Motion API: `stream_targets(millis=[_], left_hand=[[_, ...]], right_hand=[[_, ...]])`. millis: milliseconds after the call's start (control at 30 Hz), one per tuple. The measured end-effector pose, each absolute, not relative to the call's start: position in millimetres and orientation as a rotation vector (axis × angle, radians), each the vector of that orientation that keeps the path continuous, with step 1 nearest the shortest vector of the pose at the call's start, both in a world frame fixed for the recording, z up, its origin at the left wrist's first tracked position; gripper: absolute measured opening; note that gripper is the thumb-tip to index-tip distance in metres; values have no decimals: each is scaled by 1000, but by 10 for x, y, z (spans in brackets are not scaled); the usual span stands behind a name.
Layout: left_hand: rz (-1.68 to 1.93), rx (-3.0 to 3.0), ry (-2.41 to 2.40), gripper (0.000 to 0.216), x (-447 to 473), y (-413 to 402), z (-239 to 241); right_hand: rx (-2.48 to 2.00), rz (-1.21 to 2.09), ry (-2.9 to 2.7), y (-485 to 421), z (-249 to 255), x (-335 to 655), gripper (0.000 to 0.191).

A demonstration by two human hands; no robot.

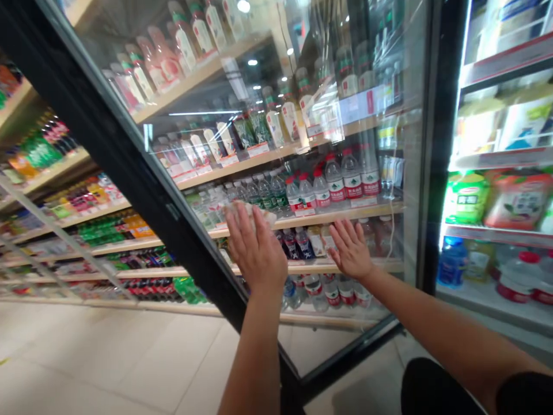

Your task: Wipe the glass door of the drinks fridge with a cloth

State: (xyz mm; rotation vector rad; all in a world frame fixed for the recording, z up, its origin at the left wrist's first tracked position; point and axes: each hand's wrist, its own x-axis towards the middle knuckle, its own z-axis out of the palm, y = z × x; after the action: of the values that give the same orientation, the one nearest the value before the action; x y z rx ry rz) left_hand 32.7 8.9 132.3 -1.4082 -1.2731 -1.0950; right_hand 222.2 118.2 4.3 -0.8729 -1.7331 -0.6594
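A tilted glass door with a black frame [173, 210] fills the middle of the view. Against its pane my left hand [256, 251] lies with fingers stretched out, pressing a pale, crumpled cloth [269, 217]. Most of that cloth is hidden behind the palm and fingers. To the right, my right hand [352, 249] rests flat on the same glass, fingers spread, holding nothing. Shelves of bottles show through the pane behind both hands.
Red-capped water bottles [334, 178] stand on a shelf seen through the glass. On the right is a lit cooler with bottles and a green-labelled jug [467, 196]. Drink shelves [101, 248] line the left, above a tiled floor [108, 357].
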Motion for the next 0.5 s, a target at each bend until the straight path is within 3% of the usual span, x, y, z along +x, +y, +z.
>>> stream_targets(millis=[200,400,500], left_hand=[[-880,-1610,-1081,58,515,143,867],[-1120,-1425,-1192,55,543,184,1368],[-1094,-1436,-1119,54,658,215,1212]], right_hand=[[-821,-718,-1665,1165,16,2204,61],[-807,-778,-1641,1127,-31,2210,61],[-806,-786,-1631,1111,-63,2211,61]])
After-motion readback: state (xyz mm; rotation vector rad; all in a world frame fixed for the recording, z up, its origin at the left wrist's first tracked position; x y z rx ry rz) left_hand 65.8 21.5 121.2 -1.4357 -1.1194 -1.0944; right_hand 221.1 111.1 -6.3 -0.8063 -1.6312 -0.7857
